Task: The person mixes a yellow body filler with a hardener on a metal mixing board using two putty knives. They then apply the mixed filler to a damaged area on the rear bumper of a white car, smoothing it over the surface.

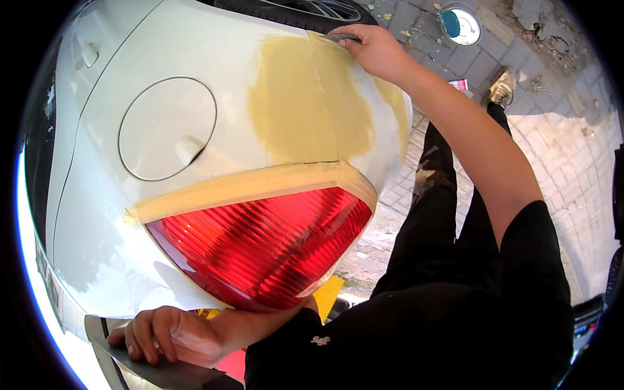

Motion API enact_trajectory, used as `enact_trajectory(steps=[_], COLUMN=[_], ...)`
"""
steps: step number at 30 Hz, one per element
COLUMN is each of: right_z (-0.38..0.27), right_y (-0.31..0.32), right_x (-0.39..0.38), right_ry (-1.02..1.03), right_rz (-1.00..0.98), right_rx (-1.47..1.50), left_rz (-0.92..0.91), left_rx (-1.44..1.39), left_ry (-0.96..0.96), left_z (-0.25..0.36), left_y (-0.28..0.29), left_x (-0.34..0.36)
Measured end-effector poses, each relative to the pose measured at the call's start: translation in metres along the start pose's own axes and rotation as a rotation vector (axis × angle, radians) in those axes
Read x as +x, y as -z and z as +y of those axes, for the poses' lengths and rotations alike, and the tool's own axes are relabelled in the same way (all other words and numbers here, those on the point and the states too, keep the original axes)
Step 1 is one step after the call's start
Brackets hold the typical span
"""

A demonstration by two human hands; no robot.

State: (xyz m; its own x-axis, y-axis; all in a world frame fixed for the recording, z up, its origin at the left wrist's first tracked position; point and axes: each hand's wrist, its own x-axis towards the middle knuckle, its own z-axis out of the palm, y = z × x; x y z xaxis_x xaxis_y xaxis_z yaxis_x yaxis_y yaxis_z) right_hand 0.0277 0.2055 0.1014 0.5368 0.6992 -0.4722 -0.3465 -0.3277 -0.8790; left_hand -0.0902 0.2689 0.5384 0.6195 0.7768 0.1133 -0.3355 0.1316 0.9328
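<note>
My right hand (370,47) reaches to the wheel-arch edge of a white car (214,39). Its fingers pinch a thin dark grey piece, seemingly sandpaper (338,38), against the upper rim of a yellowish filler patch (292,97). A panel seam runs through that patch. Below it, tan masking tape (240,192) borders the red tail light (266,240). At the lower left, my left hand (175,335) is beside the tail light, fingers curled over a dark, flat sheet (169,372). My left wrist passes close under the light.
A round fuel flap (168,129) lies left of the patch. A tire (279,14) shows at the top. On the paving stand a bucket with a teal item (460,25) and a small red-and-white package (459,84). My shoe (502,86) is near them.
</note>
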Motion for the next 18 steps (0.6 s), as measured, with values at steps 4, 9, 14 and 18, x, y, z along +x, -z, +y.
enact_trajectory(steps=[4,9,14,18], right_z=[-0.007,-0.013,-0.034,-0.042], right_y=[-0.008,-0.012,-0.006,-0.008], right_x=[-0.009,-0.049,-0.107,-0.144], right_ry=[0.011,0.111,0.173,0.202], right_rz=[0.022,-0.009,-0.062,-0.052], right_rx=[0.022,0.023,0.035,0.077], left_rz=[0.025,0.083,0.068,0.02], left_rx=[-0.039,-0.095,-0.109,-0.136], left_ry=[-0.052,-0.093,-0.026,0.054], left_z=[-0.01,-0.004,-0.001,-0.002], left_y=[-0.004,0.0,0.003,0.009], left_x=[0.0,0.003,0.006,-0.001])
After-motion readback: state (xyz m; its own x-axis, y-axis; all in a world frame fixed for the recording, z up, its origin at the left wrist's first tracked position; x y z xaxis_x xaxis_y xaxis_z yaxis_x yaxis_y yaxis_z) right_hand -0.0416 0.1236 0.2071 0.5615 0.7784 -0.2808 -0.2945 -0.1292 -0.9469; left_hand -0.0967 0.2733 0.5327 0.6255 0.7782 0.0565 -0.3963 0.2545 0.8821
